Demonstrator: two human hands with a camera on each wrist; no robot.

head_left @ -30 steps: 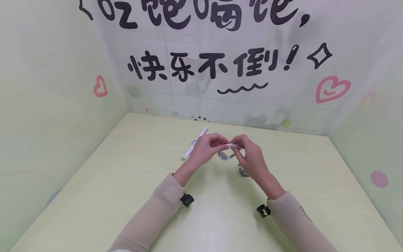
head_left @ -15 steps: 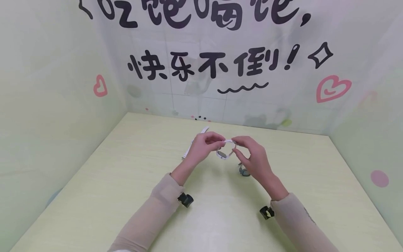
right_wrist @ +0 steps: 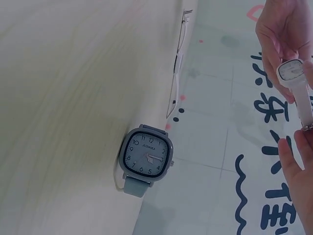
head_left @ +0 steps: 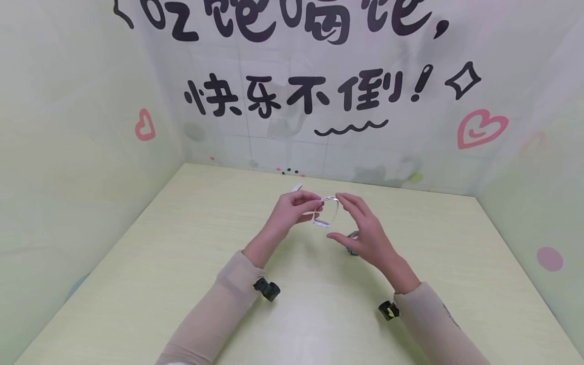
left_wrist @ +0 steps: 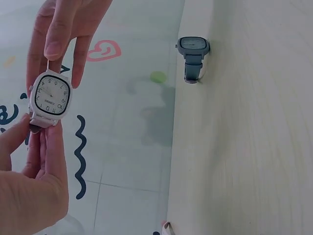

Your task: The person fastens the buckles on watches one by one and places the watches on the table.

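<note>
My left hand (head_left: 288, 212) pinches a white wristwatch (head_left: 322, 223) between thumb and fingers, holding it above the table with its strap bent into a loop. Its squarish dial (left_wrist: 51, 94) faces the left wrist camera. My right hand (head_left: 371, 233) is spread beside the loop, thumb apart from the watch and fingertips close to the top of the strap; whether they touch it I cannot tell. Below that hand a grey-blue wristwatch (right_wrist: 146, 155) rests on its bent strap, partly covered in the head view. Behind my left hand lies another white watch (right_wrist: 177, 63), mostly hidden from the head camera.
The pale wooden table (head_left: 182, 243) is enclosed by printed fabric walls at the back (head_left: 274, 147) and both sides. Black cameras (head_left: 266, 289) are strapped at both sleeves.
Both hands pinched the strap a second ago. My right thumb has since moved down and away from it, while the watch has tilted in my left hand and its loop has widened.
</note>
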